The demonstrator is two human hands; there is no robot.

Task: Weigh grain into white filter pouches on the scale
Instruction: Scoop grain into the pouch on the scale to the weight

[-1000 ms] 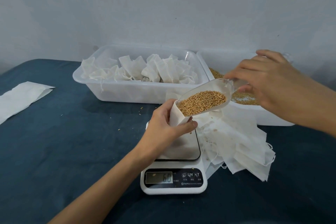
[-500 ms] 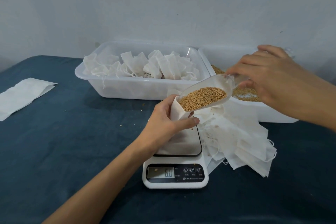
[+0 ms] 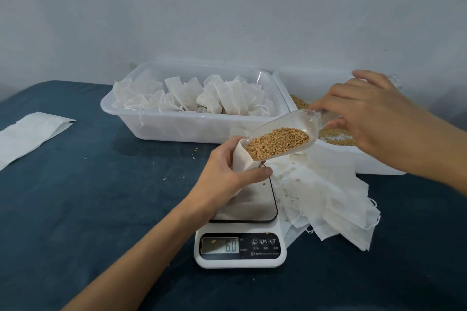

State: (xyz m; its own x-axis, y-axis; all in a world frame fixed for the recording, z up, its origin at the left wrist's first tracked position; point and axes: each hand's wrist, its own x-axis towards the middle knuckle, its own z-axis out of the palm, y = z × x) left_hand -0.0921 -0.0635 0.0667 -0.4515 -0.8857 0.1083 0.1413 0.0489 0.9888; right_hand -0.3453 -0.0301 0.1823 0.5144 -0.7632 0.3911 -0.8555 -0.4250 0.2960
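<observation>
1. Head view, our hands: our left hand (image 3: 222,171) grips an open white filter pouch (image 3: 243,159), fingers curled behind it and thumb pressed across its front, so the mouth gapes upward just above the thumb; the pouch hangs down from those fingers onto the scale (image 3: 242,230); our right hand (image 3: 364,113) pinches the handle of a clear scoop (image 3: 285,134), thumb beneath and fingers above; the far fingers are extended and hold nothing.

2. Head view, the grain: the scoop is loaded with grain (image 3: 276,142), its lip tilted down and resting at the pouch mouth, just beyond our left thumb; we see no grain falling; the display (image 3: 219,245) seems to read 6.0.

3. Head view, surroundings: behind our right fingers sits the grain tub (image 3: 328,81); beyond our left fingers, a tray of filled pouches (image 3: 177,126); under our right wrist lies a heap of empty pouches (image 3: 328,197); stray kernels dot the dark cloth (image 3: 101,197).

4. The step, as we judge it: the pour into the pouch is about to start.

5. What follows calls for: a slow tilt of the scoop from our right fingers; the mouth kept wide by the left; an eye on the display; a halt at target weight.
</observation>
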